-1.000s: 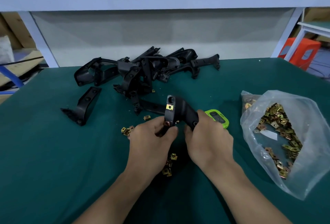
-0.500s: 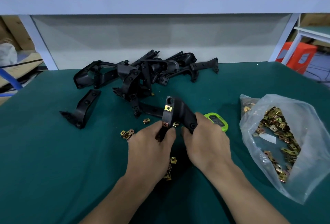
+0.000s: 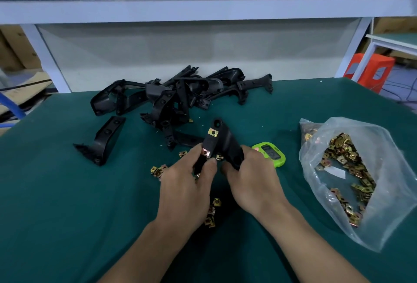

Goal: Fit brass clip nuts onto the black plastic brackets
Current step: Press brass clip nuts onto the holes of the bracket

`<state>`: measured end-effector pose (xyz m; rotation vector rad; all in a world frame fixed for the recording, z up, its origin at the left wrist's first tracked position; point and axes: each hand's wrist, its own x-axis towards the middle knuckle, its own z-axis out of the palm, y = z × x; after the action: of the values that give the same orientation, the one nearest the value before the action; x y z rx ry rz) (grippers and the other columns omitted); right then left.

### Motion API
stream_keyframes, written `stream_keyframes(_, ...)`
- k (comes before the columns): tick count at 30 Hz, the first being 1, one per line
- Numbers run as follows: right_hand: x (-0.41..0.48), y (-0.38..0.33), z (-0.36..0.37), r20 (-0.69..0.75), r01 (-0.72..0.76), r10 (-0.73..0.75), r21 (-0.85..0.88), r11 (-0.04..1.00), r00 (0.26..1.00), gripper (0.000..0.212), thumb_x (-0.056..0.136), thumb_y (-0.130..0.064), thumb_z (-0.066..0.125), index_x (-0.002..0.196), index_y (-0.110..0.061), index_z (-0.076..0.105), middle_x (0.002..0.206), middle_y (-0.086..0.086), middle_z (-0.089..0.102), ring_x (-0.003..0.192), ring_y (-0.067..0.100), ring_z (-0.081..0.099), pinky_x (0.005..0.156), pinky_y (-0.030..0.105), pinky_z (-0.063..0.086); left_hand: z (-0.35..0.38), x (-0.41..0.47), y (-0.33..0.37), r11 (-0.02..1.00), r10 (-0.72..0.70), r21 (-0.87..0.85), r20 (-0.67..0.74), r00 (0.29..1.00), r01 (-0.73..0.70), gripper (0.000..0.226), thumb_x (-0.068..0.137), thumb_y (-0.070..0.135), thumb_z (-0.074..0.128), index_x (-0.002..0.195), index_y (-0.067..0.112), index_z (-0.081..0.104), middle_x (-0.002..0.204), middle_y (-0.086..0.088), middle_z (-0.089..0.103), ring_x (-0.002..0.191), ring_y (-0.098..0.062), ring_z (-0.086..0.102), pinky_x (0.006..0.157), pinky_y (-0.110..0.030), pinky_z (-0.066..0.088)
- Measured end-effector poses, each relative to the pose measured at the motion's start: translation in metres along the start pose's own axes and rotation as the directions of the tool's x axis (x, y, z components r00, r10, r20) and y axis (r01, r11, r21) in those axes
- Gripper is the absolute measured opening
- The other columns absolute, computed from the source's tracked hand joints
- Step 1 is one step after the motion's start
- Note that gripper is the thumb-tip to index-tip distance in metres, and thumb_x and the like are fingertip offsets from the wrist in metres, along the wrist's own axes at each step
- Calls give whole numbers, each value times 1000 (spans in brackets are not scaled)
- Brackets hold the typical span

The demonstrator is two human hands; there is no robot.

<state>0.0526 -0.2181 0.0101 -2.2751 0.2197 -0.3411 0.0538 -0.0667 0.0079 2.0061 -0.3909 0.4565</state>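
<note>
Head view. My left hand point(image 3: 187, 183) pinches a brass clip nut point(image 3: 205, 152) against the edge of the black bracket point(image 3: 222, 145), which is held just above the counter point(image 3: 56, 192). My right hand point(image 3: 252, 181) grips the bracket's other leg. A fitted nut point(image 3: 213, 133) sits higher up.

Best to push square and brace with the right hand until the holes line up.

My thumb hides the nut's back leg, so I can't tell how deep it sits.
</note>
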Motion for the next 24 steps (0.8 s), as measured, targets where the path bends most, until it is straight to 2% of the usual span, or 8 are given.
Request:
stream_keyframes(3,-1,1,-1,27,-12,12,-15,1000,1000,18,87,-44,65,85,-30,55,68,-7,61,64,18,59,60,36,49,1,-1,1,998,-55,5,-31,998,55,14,96,30,62,82,34,61,62,11,56,54,-8,49,52,-16,37)
stream_keyframes(7,-2,-2,0,26,1,2,-103,995,1000,22,88,-50,61,84,-31,51,71,-10,61,67,16,58,55,31,39,3,-2,4,992,-125,-11,-14,992,125,4,96,36,62,93,36,65,71,15,63,66,-4,58,61,-22,43)
stream_keyframes(10,-2,-2,2,15,-8,10,-134,991,1000,22,89,-51,60,83,-32,49,71,-9,61,66,17,58,52,29,37,3,0,3,994,-108,4,-23,994,108,19,98,31,62,79,30,59,63,8,59,58,-8,55,55,-25,40)
stream_keyframes(14,-3,-1,2,6,7,-6,-135,991,1000,23,89,-52,59,86,-31,50,72,-9,61,68,21,60,59,34,42,4,2,1,997,-80,15,-29,996,81,25,100,27,62,75,27,55,57,7,55,51,-11,52,48,-17,36)
stream_keyframes(17,-5,-1,2,-24,4,-7,-114,993,1000,23,90,-51,61,91,-31,50,73,-8,60,71,24,60,63,35,47,3,2,4,994,30,106,-29,999,-27,15,100,35,58,87,26,58,59,12,55,51,-9,53,50,-18,40)
stream_keyframes(20,-9,-2,1,-48,13,-18,-105,994,999,22,91,-50,60,94,-31,49,75,-8,60,74,28,60,67,40,51,5,2,7,977,125,181,-46,991,-115,19,98,38,53,107,24,62,72,14,63,62,-8,59,61,-24,47)
stream_keyframes(22,-13,-4,1,-66,8,-17,-129,992,998,22,92,-51,57,94,-32,46,74,-8,57,72,28,57,66,40,48,5,0,8,979,110,176,-37,993,-101,20,99,36,54,117,29,59,80,17,65,73,-5,61,68,-27,49)
stream_keyframes(24,-16,-6,1,-78,12,-26,-171,985,997,24,93,-53,55,92,-32,43,72,-7,55,67,27,52,66,40,44,4,0,8,990,49,131,-19,999,-47,31,99,38,55,130,39,52,87,25,64,83,6,61,74,-17,47)
